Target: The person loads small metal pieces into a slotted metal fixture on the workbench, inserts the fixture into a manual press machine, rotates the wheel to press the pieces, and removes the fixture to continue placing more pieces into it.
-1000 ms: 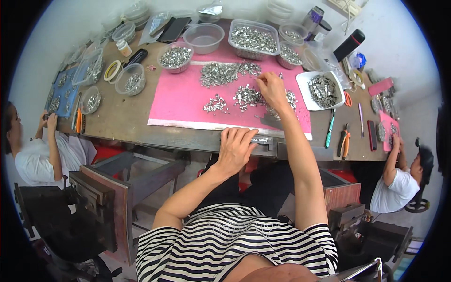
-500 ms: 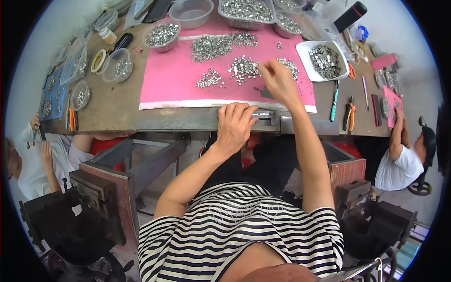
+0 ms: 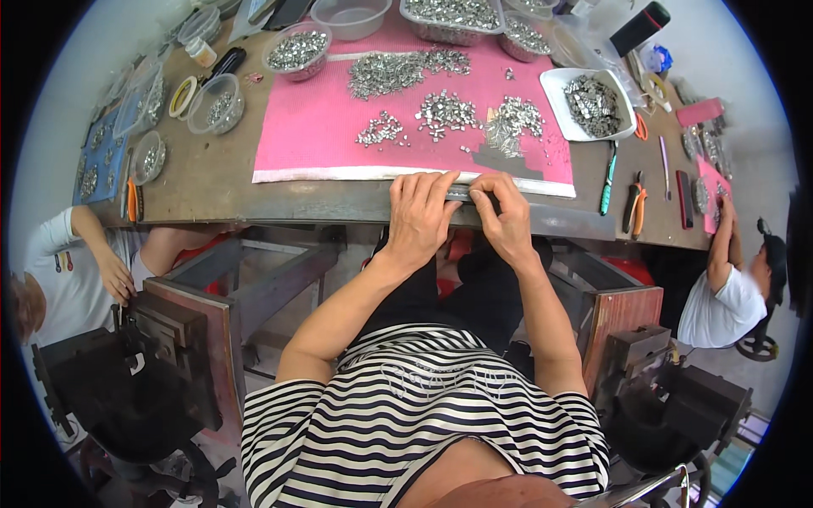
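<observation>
My left hand [image 3: 417, 213] rests at the front edge of the bench, its fingers bent over a narrow metal fixture [image 3: 458, 193]. Beside it, my right hand [image 3: 506, 216] has thumb and forefinger pinched together at the fixture's right end. Whatever sits between those fingertips is too small to make out. Bright metal shows in the gap between the two hands. Just beyond them, a pink ribbed mat [image 3: 309, 152] carries loose heaps of small silver metal pieces, among them a right heap [image 3: 513, 123], a middle heap [image 3: 446, 113] and a small left heap [image 3: 380, 129].
A white tray [image 3: 628, 129] of metal pieces stands right of the mat, near a green-handled tool [image 3: 609, 179] and orange-handled pliers [image 3: 633, 203]. Clear plastic tubs [image 3: 298, 52] line the back. People sit at both sides, one on the left [image 3: 63, 254], another on the right [image 3: 728, 305].
My right hand has come back from the heaps on the mat to the fixture, beside my left hand. My left hand stays at the edge. The person on the left has lowered their hands.
</observation>
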Demonstrator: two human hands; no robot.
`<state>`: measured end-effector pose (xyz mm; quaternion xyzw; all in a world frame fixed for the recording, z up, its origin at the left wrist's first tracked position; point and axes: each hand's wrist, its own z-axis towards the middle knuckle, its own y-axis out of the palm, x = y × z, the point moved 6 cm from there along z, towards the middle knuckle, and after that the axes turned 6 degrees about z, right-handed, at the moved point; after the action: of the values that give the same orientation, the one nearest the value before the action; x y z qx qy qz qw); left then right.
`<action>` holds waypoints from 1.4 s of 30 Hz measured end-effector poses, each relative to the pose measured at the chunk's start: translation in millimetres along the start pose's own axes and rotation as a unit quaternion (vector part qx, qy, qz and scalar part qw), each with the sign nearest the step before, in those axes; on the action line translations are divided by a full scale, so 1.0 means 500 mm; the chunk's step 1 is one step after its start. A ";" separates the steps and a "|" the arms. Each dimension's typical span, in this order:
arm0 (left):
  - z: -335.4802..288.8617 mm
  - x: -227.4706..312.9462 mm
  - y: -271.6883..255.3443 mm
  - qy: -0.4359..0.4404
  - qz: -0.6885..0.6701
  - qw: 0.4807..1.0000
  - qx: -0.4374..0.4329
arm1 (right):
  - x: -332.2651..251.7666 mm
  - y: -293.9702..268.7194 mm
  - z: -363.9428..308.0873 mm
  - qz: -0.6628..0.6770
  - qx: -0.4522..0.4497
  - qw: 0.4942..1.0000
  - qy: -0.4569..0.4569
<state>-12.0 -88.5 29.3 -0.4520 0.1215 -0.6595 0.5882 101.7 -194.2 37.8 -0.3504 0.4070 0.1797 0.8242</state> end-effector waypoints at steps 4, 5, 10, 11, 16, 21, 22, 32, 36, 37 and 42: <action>0.001 0.000 0.001 0.001 0.004 1.000 -0.001 | -0.001 0.004 0.004 -0.022 0.003 1.000 0.000; 0.000 -0.001 0.002 0.000 0.002 1.000 0.001 | -0.003 0.005 0.005 -0.031 0.001 1.000 -0.005; 0.001 0.001 0.000 0.004 -0.002 1.000 0.008 | -0.025 0.006 0.005 -0.083 0.002 0.995 -0.049; 0.002 0.001 0.002 0.003 -0.003 1.000 0.007 | -0.033 0.007 0.007 -0.110 0.009 0.991 -0.072; 0.002 0.000 -0.003 0.001 -0.005 1.000 -0.009 | -0.044 0.013 -0.018 -0.228 0.003 0.956 -0.184; 0.040 0.000 -0.016 -0.002 -0.023 0.999 -0.029 | -0.015 -0.043 -0.023 -0.146 0.028 0.981 -0.121; 0.057 0.001 -0.011 0.023 -0.009 0.999 -0.027 | -0.002 -0.061 -0.015 -0.148 0.045 0.984 -0.094; 0.202 -0.029 0.110 0.124 0.022 0.989 -0.083 | 0.051 -0.103 0.019 -0.336 -0.007 0.941 -0.049; 0.237 -0.027 0.134 0.196 0.052 0.972 -0.121 | 0.067 -0.126 0.012 -0.223 0.050 0.973 -0.018; 0.240 -0.025 0.143 0.227 0.059 0.963 -0.134 | 0.070 -0.128 0.012 -0.204 0.067 0.977 -0.005; 0.263 -0.018 0.148 0.286 0.047 0.943 -0.164 | 0.090 -0.136 0.005 -0.168 0.109 0.979 0.024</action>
<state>133.8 -52.3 47.9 -0.3284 0.4119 -0.7035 0.4771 169.7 -238.9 32.3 -0.3259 0.3795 -0.0153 0.8657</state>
